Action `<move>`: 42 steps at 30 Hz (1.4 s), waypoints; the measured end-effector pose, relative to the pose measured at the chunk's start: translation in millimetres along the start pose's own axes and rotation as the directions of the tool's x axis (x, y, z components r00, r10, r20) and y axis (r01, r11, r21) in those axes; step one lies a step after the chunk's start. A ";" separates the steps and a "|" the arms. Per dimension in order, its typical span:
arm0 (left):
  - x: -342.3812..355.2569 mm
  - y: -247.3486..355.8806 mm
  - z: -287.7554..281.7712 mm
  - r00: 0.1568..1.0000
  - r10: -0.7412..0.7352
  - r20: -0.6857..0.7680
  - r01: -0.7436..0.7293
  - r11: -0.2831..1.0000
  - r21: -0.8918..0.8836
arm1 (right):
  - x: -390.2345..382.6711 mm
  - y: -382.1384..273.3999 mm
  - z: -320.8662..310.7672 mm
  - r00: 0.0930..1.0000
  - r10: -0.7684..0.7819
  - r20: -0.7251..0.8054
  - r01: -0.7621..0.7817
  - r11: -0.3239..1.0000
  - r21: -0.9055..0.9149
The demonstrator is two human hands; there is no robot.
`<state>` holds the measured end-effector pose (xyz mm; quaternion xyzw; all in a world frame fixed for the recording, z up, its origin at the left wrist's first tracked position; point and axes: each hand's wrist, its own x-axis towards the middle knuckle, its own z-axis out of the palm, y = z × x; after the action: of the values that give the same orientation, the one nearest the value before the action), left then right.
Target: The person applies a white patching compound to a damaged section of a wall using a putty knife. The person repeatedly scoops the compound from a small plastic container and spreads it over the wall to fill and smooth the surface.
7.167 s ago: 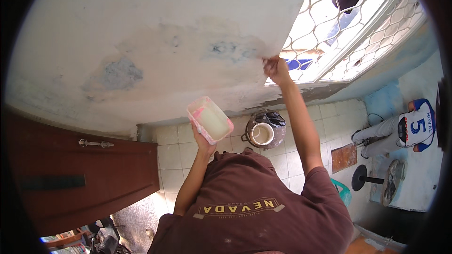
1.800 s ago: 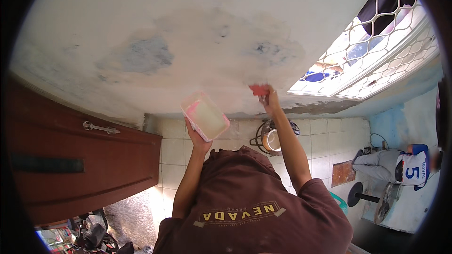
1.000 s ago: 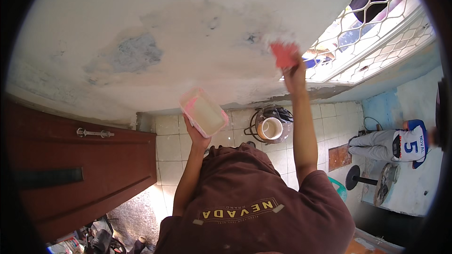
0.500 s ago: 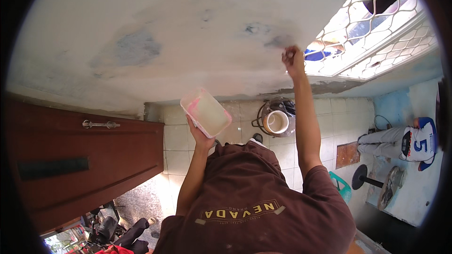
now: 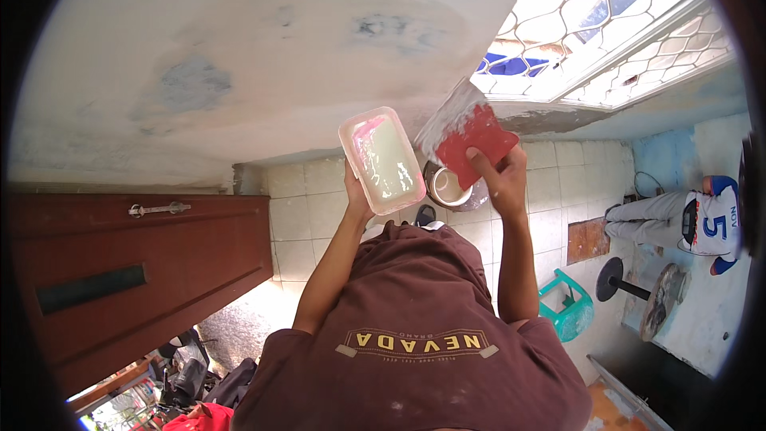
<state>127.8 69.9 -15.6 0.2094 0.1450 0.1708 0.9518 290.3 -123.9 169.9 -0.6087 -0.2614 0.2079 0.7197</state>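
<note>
My left hand [image 5: 358, 194] grips a shallow rectangular plastic tub [image 5: 370, 125] from its left side. Inside the tub lies a pale, wet-looking paste [image 5: 392, 166], with pink showing along the walls. Just to the right, my right hand [image 5: 506, 182] is closed on a red putty spreader [image 5: 477, 146], thumb on its face. White paste smears the spreader's broad edge, which points up and left, apart from the tub. Beyond both hands stands the wall [image 5: 295, 72], its pale coat broken by grey-blue patches.
A white bucket [image 5: 448, 188] stands on the tiled floor, partly hidden behind the spreader. The window grille [image 5: 550, 24] is at upper right, a brown door [image 5: 199, 239] at left. A green stool [image 5: 568, 303] and a person [image 5: 678, 227] are at right.
My right hand has come down from the wall near the window, and the spreader's red face now shows. The tub has shifted right and up, turned more upright in view.
</note>
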 end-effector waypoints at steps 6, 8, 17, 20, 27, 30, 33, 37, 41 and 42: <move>34.4 -66.3 -12.0 0.976 -0.210 0.052 0.212 0.976 -0.046 | -33.5 -20.6 -27.0 0.984 -0.050 -0.173 0.018 0.983 -0.182; 39.9 -89.9 -11.9 0.974 -0.221 0.040 0.223 0.973 -0.062 | -36.2 -24.4 -38.6 0.979 -0.070 -0.191 0.009 0.952 -0.304; 38.1 -110.6 117.3 0.997 -0.044 -0.069 0.043 0.999 -0.013 | -18.5 23.6 -66.6 0.991 -0.128 -0.042 0.062 0.712 -0.700; 33.4 -109.0 120.3 0.996 -0.018 -0.082 0.017 1.000 -0.019 | -18.1 46.0 -63.7 0.992 -0.122 0.014 0.090 0.650 -0.755; 32.5 -108.0 116.7 0.994 0.073 -0.077 -0.077 0.996 -0.049 | -9.6 37.6 -28.7 0.956 -0.232 0.177 0.291 0.716 -0.634; 27.9 -105.0 128.6 0.995 0.103 0.009 -0.101 0.986 -0.132 | -13.4 8.4 -17.1 0.940 -0.332 0.086 0.320 0.759 -0.567; 30.4 -108.1 124.2 0.993 0.111 -0.042 -0.115 0.987 -0.115 | -12.1 29.1 -26.6 0.944 -0.181 0.277 0.324 0.677 -0.661; 30.7 -109.8 126.5 0.995 0.099 -0.018 -0.101 0.988 -0.115 | -17.7 16.6 -27.0 0.963 -0.194 0.188 0.270 0.726 -0.632; 31.7 -117.4 121.8 0.997 0.069 -0.043 -0.073 0.991 -0.115 | -19.8 25.6 -34.8 0.962 -0.169 0.214 0.271 0.685 -0.676; 36.0 -117.3 121.5 0.995 0.093 -0.038 -0.097 0.989 -0.108 | -17.2 31.1 -35.0 0.964 -0.116 0.241 0.259 0.629 -0.733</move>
<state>233.3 -58.8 30.2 0.1605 0.1406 0.2269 0.9502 299.5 -156.0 132.9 -0.8025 -0.4468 0.0544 0.3917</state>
